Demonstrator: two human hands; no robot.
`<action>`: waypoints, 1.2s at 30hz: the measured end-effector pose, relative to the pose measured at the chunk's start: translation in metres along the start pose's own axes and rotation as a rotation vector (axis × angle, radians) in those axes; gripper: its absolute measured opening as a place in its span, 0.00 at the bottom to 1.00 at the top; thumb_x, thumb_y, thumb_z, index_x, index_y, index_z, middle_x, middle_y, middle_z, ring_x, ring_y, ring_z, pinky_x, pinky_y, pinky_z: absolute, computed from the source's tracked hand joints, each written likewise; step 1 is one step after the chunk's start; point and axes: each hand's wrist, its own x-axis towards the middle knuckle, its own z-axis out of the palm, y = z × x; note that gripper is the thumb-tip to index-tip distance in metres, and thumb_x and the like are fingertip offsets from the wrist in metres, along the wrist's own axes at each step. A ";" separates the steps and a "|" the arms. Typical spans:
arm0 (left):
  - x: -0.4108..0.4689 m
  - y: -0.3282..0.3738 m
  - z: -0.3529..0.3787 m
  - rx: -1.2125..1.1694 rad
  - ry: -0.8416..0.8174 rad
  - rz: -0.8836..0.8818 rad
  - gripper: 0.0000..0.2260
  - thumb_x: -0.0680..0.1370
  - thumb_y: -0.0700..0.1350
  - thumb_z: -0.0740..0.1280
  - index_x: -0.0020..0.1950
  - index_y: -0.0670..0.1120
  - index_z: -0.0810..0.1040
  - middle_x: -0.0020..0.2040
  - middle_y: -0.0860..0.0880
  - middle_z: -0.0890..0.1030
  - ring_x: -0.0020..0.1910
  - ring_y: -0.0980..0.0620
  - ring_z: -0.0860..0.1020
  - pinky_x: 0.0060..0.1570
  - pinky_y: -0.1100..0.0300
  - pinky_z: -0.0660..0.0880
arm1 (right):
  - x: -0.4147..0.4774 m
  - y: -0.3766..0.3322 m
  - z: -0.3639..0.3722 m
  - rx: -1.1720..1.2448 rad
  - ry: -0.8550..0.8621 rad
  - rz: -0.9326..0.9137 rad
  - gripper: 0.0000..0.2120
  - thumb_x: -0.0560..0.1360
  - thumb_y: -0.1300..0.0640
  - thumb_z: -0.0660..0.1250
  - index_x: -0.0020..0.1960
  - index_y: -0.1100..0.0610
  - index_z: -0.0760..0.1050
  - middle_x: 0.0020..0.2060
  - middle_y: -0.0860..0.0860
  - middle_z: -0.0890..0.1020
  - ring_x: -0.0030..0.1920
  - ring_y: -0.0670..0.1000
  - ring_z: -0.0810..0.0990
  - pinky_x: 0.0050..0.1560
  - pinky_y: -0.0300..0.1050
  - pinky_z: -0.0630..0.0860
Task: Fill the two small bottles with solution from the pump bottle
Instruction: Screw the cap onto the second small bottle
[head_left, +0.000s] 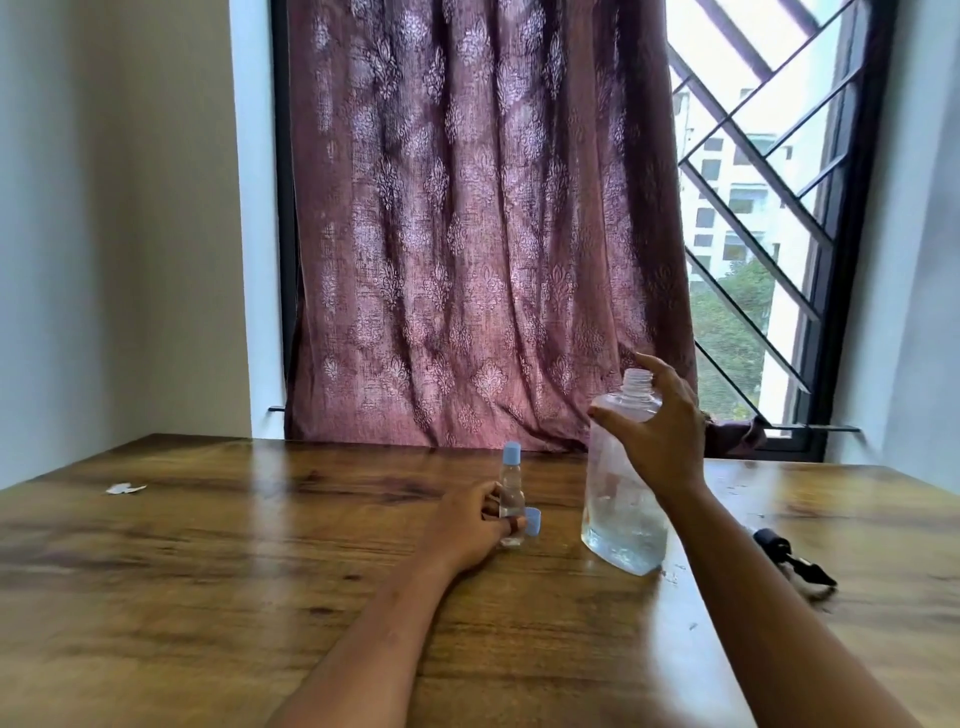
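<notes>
The wooden table (218, 561) fills the lower scene; its far edge runs along the wall and the curtain (483, 223), and its left corner shows at the far left. The near and left parts of the tabletop are bare wood, giving wide room on that side, with only a small scrap of paper (125, 488) lying far left. On the right, a black pump head (795, 562) lies on its side, well apart from the bottles, near the right forearm.

The big bottle (626, 483) stands right of centre, its neck open with no pump on it, clear liquid in its lower part. It looks slightly tilted, its base on the table. The right hand (662, 431) reaches in from the near right and wraps around the bottle's shoulder, thumb across the front, fingers curled behind, forefinger raised beside the neck.

Left of it, apart, a small bottle (510, 491) with a blue cap stands upright toward the far edge. A loose blue cap (533, 521) sits just beside it at its right. The left hand (470, 525) rests on the table, palm down, its fingertips closed lightly around something clear in front of that bottle; whether this is the second small bottle cannot be told, as the fingers hide it.
</notes>
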 end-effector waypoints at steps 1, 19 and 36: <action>0.000 0.000 -0.002 -0.002 0.024 -0.010 0.12 0.72 0.48 0.73 0.54 0.49 0.79 0.51 0.52 0.83 0.47 0.58 0.80 0.49 0.65 0.75 | -0.001 0.000 0.000 -0.032 -0.010 0.001 0.36 0.61 0.51 0.79 0.66 0.50 0.70 0.62 0.54 0.76 0.60 0.58 0.75 0.60 0.59 0.72; 0.005 -0.015 -0.019 0.149 0.340 -0.100 0.14 0.71 0.53 0.73 0.50 0.46 0.78 0.49 0.49 0.83 0.50 0.48 0.80 0.47 0.56 0.75 | -0.083 -0.010 0.062 -0.835 -0.959 -0.373 0.13 0.77 0.63 0.58 0.60 0.57 0.74 0.59 0.56 0.73 0.58 0.60 0.75 0.52 0.56 0.77; 0.003 -0.006 -0.005 0.062 0.155 -0.050 0.11 0.71 0.52 0.73 0.49 0.49 0.78 0.49 0.51 0.84 0.50 0.51 0.81 0.52 0.55 0.76 | -0.058 0.001 0.051 -0.469 -0.685 -0.385 0.11 0.75 0.63 0.63 0.56 0.56 0.75 0.52 0.53 0.72 0.47 0.56 0.79 0.45 0.51 0.77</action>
